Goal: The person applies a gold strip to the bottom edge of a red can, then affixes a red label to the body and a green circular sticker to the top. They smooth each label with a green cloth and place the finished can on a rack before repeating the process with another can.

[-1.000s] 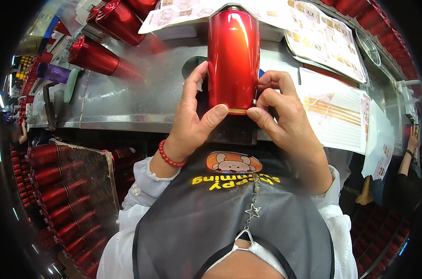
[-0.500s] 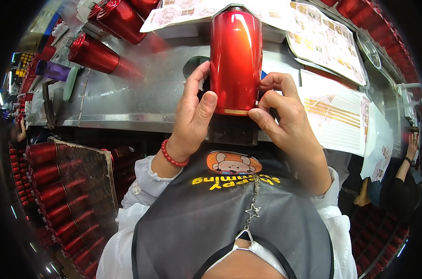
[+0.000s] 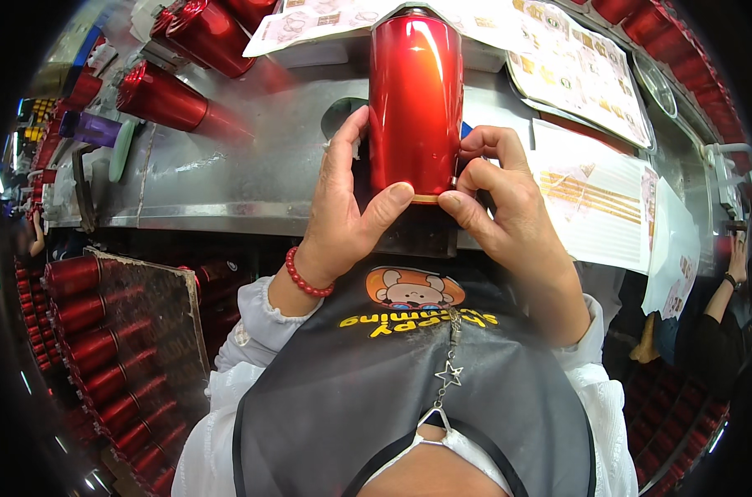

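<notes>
A shiny red metal cup (image 3: pixel 416 108) lies in front of me with its lower end toward me, on a dark support. A narrow gold strip (image 3: pixel 425 200) runs along that lower end. My left hand (image 3: pixel 343 186) rests against the cup's left side, fingers along the wall and thumb on the left part of the strip. My right hand (image 3: pixel 500 190) is at the lower right corner. Its thumb and index finger are pinched at the strip's right end, while the other fingers curl by the cup's side. Their exact contact is partly hidden.
White sheets with gold strips (image 3: pixel 591 195) lie right of the cup, near a stack of printed sheets (image 3: pixel 575 74). More red cups (image 3: pixel 162 98) stand at left on the metal table (image 3: pixel 227 190). Racked red cups (image 3: pixel 94 348) fill the lower left. Another person's hand (image 3: pixel 737 257) shows far right.
My left thumb has moved right and down onto the gold strip, covering its left part. The right hand keeps its pinch. The whole view has shifted slightly.
</notes>
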Demonstrator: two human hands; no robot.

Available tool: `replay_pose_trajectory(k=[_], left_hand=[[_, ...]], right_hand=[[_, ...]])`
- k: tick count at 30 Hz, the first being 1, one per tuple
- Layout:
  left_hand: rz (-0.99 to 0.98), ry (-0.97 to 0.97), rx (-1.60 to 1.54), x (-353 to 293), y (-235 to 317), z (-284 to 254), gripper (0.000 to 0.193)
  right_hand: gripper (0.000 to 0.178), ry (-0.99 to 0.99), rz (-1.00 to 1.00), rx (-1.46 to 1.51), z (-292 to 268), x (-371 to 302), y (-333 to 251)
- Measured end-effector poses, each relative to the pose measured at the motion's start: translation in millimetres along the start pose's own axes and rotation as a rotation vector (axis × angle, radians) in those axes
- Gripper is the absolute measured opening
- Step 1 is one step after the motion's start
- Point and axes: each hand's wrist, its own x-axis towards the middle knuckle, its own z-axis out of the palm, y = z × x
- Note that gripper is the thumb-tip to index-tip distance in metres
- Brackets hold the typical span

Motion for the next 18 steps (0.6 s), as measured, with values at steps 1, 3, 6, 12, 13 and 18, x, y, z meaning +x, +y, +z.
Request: replay_pose_trajectory(k=[1,3,6,12,13,18], left_hand=[[-0.002,-0.002,0.007,0.2,0.4,0.2,0.085],[0.015,-0.011,0.01,1.0,1.3,0.2,0.085],[0.047,0.054,-0.032,-2.2,-2.0,2.2,0.078],[0.583,0.191,0.419,-22.7,7.0,3.7,0.033],[0.646,0.178,0.513,-23.9,14.1,7.9,0.03],[0.603,0.229,0.457,-28.2,-2.6,1.6,0.023]], right_hand=[[0.023,0.014,-0.015,-0.006,0.4,0.2,0.3],[0.024,0.042,-0.045,-0.016,1.8,1.1,1.3],[0.024,0.036,-0.06,-0.025,1.9,2.2,1.2],[0.025,0.029,-0.065,-0.028,1.8,3.2,3.6],[0.026,0.021,-0.047,-0.023,2.6,2.3,2.7],[0.027,0.009,-0.046,-0.026,0.2,5.3,-0.1]])
